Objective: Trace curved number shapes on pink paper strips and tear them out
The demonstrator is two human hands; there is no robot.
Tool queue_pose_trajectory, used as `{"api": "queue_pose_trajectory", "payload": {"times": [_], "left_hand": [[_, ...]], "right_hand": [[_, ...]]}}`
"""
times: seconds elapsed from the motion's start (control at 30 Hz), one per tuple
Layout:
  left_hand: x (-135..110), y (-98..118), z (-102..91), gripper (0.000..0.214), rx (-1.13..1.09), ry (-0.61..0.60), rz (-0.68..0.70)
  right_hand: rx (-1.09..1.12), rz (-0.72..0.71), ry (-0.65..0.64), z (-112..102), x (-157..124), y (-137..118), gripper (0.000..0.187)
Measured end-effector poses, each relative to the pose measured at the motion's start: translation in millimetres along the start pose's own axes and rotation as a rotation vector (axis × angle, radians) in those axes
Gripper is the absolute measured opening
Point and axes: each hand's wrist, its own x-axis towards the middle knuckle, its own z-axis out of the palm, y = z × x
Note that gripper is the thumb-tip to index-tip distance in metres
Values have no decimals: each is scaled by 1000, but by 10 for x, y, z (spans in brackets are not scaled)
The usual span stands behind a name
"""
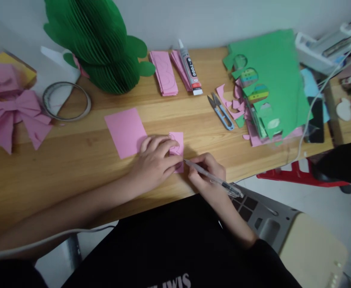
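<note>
A small strip of pink paper (pixel 178 138) with a curved line drawn on it lies on the wooden table. My left hand (pixel 154 162) rests over it, fingers spread and pressing the paper down. Part of the strip is hidden under those fingers. In my right hand (pixel 208 176) is a clear ballpoint pen (pixel 207 173), its tip touching or very close to the strip's right edge. Just left of my left fingers is a square of plain pink paper (pixel 126 132), one corner by the fingertips.
Behind stand a green paper honeycomb figure (pixel 103 48), stacked pink strips (pixel 164 74) and a glue tube (pixel 190 70). Thread snips (pixel 221 112) lie near pink scraps and green cut card (pixel 283 80). A tape roll (pixel 66 101) and pink paper bow (pixel 13 108) are left. A white cable (pixel 309 116) hangs right.
</note>
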Motion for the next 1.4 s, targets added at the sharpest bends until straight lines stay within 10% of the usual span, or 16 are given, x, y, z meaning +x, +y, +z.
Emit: {"api": "queue_pose_trajectory", "payload": {"times": [1.4], "left_hand": [[29, 6, -6, 10, -65, 27, -30]], "right_hand": [[-31, -60, 121, 81, -142, 30, 5]]}}
